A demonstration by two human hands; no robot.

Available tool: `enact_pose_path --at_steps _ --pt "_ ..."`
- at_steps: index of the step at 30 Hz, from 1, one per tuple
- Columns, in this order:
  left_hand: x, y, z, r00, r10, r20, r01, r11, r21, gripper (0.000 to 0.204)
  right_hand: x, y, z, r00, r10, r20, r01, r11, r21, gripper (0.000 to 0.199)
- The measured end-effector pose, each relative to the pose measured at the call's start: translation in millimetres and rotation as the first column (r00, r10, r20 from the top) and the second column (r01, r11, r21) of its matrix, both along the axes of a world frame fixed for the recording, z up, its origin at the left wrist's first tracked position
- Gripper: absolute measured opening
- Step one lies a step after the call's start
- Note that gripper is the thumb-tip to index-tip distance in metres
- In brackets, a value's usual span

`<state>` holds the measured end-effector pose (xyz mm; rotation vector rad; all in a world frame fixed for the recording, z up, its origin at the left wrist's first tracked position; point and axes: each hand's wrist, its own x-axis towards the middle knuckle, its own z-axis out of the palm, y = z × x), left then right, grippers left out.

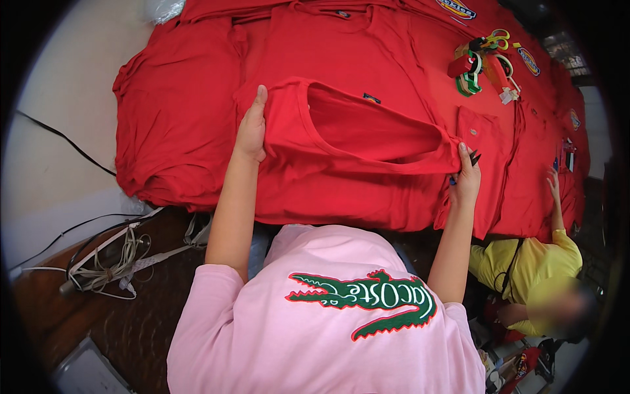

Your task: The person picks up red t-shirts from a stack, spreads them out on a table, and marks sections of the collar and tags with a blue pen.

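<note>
Red soft cloth fills the head view. A red cotton T-shirt (354, 148) is held up at its neck end by both hands. The left hand (252, 128) is closed on the shirt's left shoulder, thumb on top and fingers tucked under the cloth. The right hand (467, 176) is closed on the right shoulder edge, and a small dark tool (474, 157), perhaps little snips, is held in the same hand. The neck hole is stretched open between the two hands. Under the hands, a stack of more red shirts (177, 125) is spread over the table. Beyond the right hand, a bunch of coloured scissors and tape rolls (484, 65) lies on the cloth. Further right of the right hand, another person's hand (554, 187) is laid on the red pile.

The cloth could be nicked by the dark tool, because it is pressed so close to the shirt. The neck could be pulled out of shape if it is tugged too hard. The shirt could also slip, since only its edges are gripped.
</note>
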<state>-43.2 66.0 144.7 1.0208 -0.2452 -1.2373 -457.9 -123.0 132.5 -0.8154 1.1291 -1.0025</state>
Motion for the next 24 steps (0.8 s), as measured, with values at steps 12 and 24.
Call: enact_pose_path --at_steps 12,24 --pt "-96.0 10.1 3.7 0.967 -0.1 -0.235 0.087 0.994 -0.065 0.04 84.5 88.2 29.6 0.879 0.331 -0.344 -0.448 0.819 -0.357 0.041" --pt "-119.8 16.9 -2.7 0.897 -0.175 -0.406 0.147 0.984 -0.099 0.037 115.3 108.8 48.7 0.85 0.519 0.086 -0.523 0.852 0.03 0.018"
